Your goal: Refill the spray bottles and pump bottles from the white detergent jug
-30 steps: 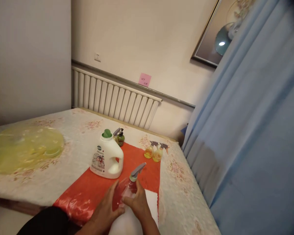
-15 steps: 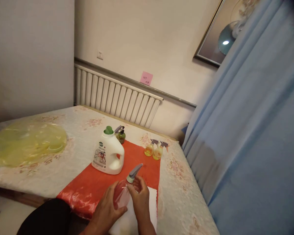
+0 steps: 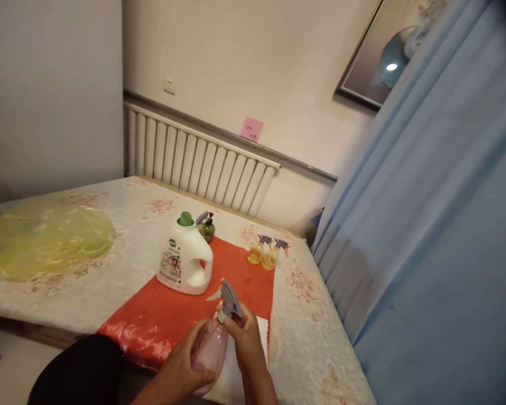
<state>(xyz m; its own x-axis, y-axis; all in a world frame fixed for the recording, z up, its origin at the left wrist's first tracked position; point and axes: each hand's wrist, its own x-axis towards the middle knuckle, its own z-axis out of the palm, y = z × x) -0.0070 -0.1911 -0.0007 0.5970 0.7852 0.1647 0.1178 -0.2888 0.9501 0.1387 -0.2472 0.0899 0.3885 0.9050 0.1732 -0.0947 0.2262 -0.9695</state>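
Observation:
A pink see-through spray bottle is tilted in front of me. My left hand is wrapped round its body from the left. At the neck, my right hand grips the pale green collar of the grey spray head, its fingers partly hidden behind it. The nozzle side points up and to the left. Just beyond the hands, a white detergent jug with a green cap stands upright on a red plastic sheet. White paper lies under the bottle.
Two small spray bottles with yellow liquid stand at the sheet's far right. A green pump bottle is behind the jug, beside another grey spray top. A yellow plastic bag lies on the left, and a blue curtain hangs on the right.
The spray head has turned, its nozzle side now facing left instead of its grey end pointing up right. My right hand has stayed at the neck; the bottle sits slightly lower in view.

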